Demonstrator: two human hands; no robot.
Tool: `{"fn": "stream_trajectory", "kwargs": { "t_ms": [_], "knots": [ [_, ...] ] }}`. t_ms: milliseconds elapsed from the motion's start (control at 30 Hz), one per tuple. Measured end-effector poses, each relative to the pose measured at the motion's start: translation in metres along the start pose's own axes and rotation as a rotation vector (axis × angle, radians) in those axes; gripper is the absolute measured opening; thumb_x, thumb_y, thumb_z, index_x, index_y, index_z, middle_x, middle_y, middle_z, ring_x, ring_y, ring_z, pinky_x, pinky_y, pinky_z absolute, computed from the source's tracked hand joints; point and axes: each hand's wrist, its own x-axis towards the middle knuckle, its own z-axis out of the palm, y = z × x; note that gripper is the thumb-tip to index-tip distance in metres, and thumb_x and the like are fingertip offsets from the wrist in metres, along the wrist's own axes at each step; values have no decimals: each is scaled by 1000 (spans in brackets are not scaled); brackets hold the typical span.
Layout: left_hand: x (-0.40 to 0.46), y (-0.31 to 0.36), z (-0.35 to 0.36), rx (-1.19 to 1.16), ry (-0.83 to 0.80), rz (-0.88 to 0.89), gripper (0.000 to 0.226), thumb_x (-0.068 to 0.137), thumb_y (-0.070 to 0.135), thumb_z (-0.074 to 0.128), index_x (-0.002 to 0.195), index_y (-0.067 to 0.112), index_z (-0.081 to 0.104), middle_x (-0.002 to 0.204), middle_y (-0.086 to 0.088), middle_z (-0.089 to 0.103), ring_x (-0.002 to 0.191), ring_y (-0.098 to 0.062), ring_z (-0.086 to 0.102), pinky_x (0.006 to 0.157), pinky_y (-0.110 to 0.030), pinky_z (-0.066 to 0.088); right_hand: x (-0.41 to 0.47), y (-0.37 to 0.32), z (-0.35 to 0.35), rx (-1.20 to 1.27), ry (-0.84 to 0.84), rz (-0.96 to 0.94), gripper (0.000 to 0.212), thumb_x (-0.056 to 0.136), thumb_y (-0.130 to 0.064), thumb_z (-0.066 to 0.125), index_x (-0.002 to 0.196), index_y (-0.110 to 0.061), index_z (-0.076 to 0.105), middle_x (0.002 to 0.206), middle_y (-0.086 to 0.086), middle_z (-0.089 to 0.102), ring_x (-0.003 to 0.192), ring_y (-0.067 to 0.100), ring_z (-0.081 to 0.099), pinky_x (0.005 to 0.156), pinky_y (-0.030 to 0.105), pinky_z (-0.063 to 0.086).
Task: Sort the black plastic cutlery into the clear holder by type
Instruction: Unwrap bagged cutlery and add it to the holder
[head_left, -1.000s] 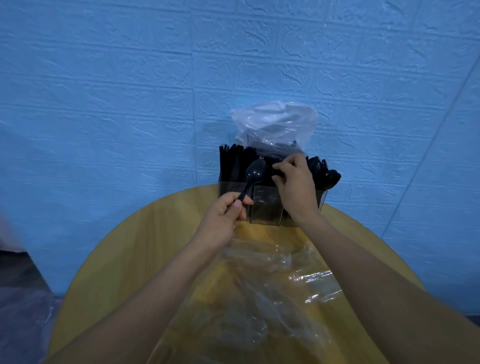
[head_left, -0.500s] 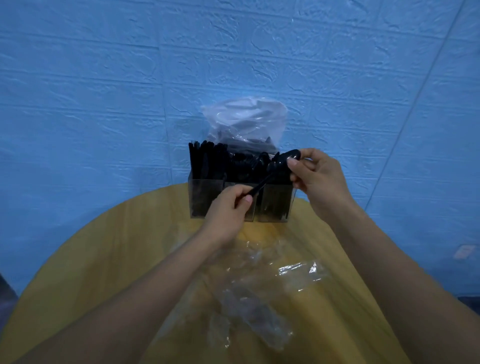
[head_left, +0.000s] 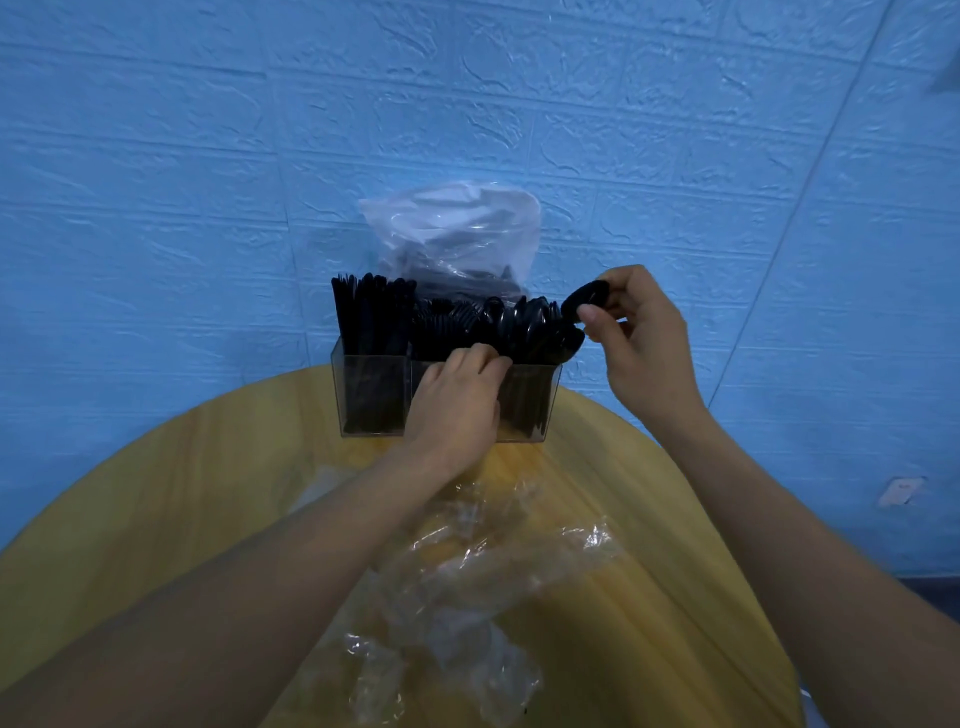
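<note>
Black plastic spoon (head_left: 584, 303) is pinched by its bowl in your right hand (head_left: 644, 343), just right of the clear three-compartment holder (head_left: 371, 395), probably to drop it handle-first; your left hand (head_left: 457, 402) rests curled on the holder's front rim, seemingly parting the cutlery.

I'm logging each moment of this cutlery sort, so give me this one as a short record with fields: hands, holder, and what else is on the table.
right hand: pinches a black spoon by its bowl, beside the holder's right end
left hand: fingers curled at the holder's front rim, among the cutlery; what it grips cannot be told
clear holder: upright at the table's far edge, packed with black cutlery, handles down
spoons in holder: right compartment
table: round, yellow wood
clear wrappers: crumpled, near side
plastic bag: behind the holder
</note>
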Motion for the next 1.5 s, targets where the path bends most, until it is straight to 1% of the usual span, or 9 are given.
{"fn": "stream_trajectory", "kwargs": {
  "t_ms": [267,467,767,967,1067,1133,1233,1333,1500],
  "knots": [
    [0,-4,-2,0,27,28,46,94,18,46,139,22,41,135,4,44,125,-15,37,103,-29,25,0,17,29,-43,6,58,22,91,-6,58,104,-17,44,75,-4,60,68,16,59,68,33,49],
    [-4,-9,-2,0,15,39,47,94,17,45,140,25,40,140,8,42,128,-12,35,104,-30,23,-6,29,48,-241,58,-13,12,81,-3,70,91,-5,62,98,-3,42,64,0,42,65,8,36],
    [-30,-18,-25,-105,-3,10,42,93,20,50,135,26,46,135,9,43,125,-10,38,107,-32,23,-32,8,46,-369,11,-34,28,89,-11,63,116,-6,64,104,1,47,80,8,47,73,20,41],
    [-78,-43,-59,-324,-153,-45,37,92,39,55,126,23,56,125,4,52,115,-13,48,103,-39,38,-78,-11,48,-343,-373,247,24,91,-29,60,103,-10,69,104,4,60,98,18,59,79,21,40],
    [-109,-54,-84,-472,-478,-9,65,76,66,58,133,39,41,137,10,39,127,-6,38,111,-28,28,-93,-22,52,-332,-584,357,49,90,-46,56,129,-17,56,136,4,49,126,19,46,100,25,34],
    [-129,-64,-101,-467,-702,19,93,67,62,68,143,40,19,148,15,18,134,0,19,109,-16,15,-100,-24,55,-323,-738,439,68,83,-61,53,141,-27,42,150,3,33,136,21,33,112,33,27],
    [-157,-80,-112,-307,-854,55,142,36,81,72,146,39,-8,152,21,-10,140,0,-2,116,-22,7,-111,-30,61,-383,-958,462,99,60,-81,52,146,-40,24,156,-1,19,142,26,21,116,47,21],
    [-175,-83,-104,-62,-880,83,147,39,72,79,142,43,-21,154,12,-22,143,-12,-17,119,-37,0,-122,-31,65,-519,-1072,358,90,71,-69,63,146,-44,21,156,-5,18,142,27,17,116,47,19],
    [-162,-66,-91,-2,-596,77,139,51,63,81,146,34,-16,154,8,-25,142,-13,-22,116,-35,-11,-132,-33,64,-503,-1126,164,74,75,-59,67,140,-38,39,152,-10,26,142,19,17,116,45,13]
  ]
}}
